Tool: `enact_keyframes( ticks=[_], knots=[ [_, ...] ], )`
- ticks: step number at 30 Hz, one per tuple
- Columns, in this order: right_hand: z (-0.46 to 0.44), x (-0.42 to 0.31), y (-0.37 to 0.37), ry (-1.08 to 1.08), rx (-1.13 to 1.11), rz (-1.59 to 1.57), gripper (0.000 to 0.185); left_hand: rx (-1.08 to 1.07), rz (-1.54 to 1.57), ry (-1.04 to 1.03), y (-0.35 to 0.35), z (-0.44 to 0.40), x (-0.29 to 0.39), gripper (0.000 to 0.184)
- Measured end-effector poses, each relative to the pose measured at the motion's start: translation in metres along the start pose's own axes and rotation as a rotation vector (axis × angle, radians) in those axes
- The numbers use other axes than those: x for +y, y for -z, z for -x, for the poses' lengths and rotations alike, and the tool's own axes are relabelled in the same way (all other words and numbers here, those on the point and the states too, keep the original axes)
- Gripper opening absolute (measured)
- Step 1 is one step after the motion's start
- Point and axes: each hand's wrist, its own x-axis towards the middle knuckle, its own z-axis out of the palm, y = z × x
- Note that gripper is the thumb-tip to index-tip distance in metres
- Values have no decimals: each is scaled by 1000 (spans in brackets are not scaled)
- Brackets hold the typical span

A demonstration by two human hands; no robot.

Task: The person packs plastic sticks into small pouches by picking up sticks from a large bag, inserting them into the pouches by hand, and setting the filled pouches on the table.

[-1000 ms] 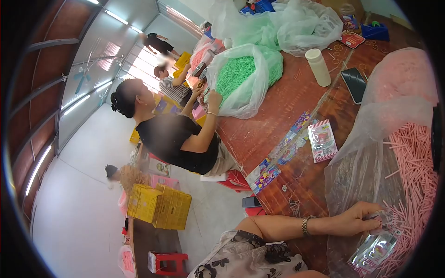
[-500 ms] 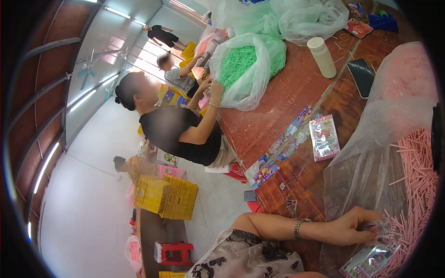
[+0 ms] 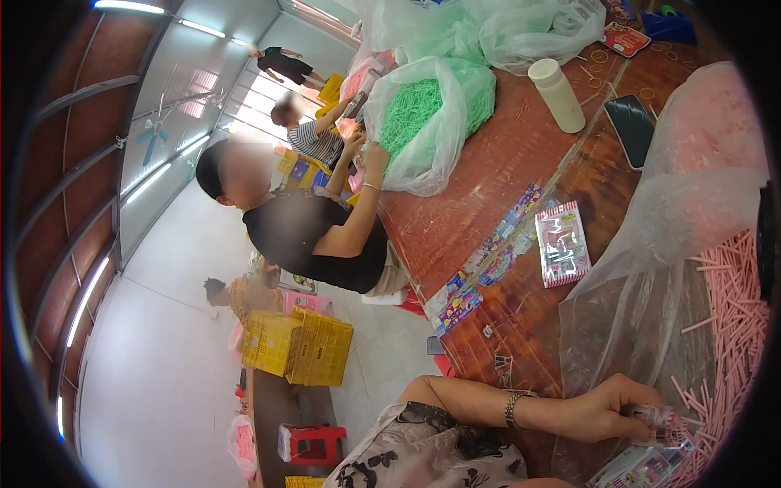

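My left hand (image 3: 606, 411), with a watch (image 3: 512, 407) on the wrist, is at the lower right. Its fingers and thumb are pinched on a small clear plastic packet (image 3: 665, 424) with pink-and-white striped edges. Just below lies a second, flatter clear packet (image 3: 639, 470), partly cut off by the dark frame edge. Loose pink paper-like sticks (image 3: 736, 325) spread beside both packets, on a clear plastic bag (image 3: 586, 342). A patch of skin shows at the bottom edge, but my right hand is out of view.
A striped packet (image 3: 563, 244) lies on the reddish table (image 3: 504, 130), near a phone (image 3: 630, 130) and a pale bottle (image 3: 557, 96). A bag of green sticks (image 3: 415, 114) stands before a co-worker in black (image 3: 317, 240). Yellow crates (image 3: 301, 346) and a red stool (image 3: 317, 445) are farther off.
My left hand has closed more tightly around the packet, which is now turned. The lower packet has slid toward the bottom edge. The co-worker's head has turned.
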Motion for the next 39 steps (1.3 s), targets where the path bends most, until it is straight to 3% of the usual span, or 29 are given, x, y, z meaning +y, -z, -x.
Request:
enact_keyframes(
  ticks=[5, 10, 16, 20, 23, 26, 29, 34, 39],
  knots=[
    [-2, -3, 1, 15, 59, 17, 26, 4, -38, -96, -1, -1, 2, 18],
    [-14, -24, -1, -53, -26, 54, 26, -43, -48, -199, -2, -1, 9, 17],
    [-13, -24, -3, -54, -10, -10, 25, -129, 8, -38, -5, 5, 14, 23],
    [-8, -5, 0, 10, -55, -6, 26, -119, -8, -48, -5, 6, 17, 26],
    [-8, -16, -3, -155, -42, -30, 25, -124, -2, -36, -4, 7, 19, 27],
    [-1, -8, -13, -187, 81, -102, 26, -122, -12, -30, -4, 8, 19, 27],
    [-2, -5, -3, -135, -15, -24, 29, -129, -29, -80, -5, 8, 15, 26],
    [-7, -5, 2, -32, 14, 4, 30, -132, -70, -74, -3, 7, 19, 20],
    [-3, -9, 14, 46, 58, 17, 29, -160, 104, 53, -7, 11, 10, 14]
  ],
)
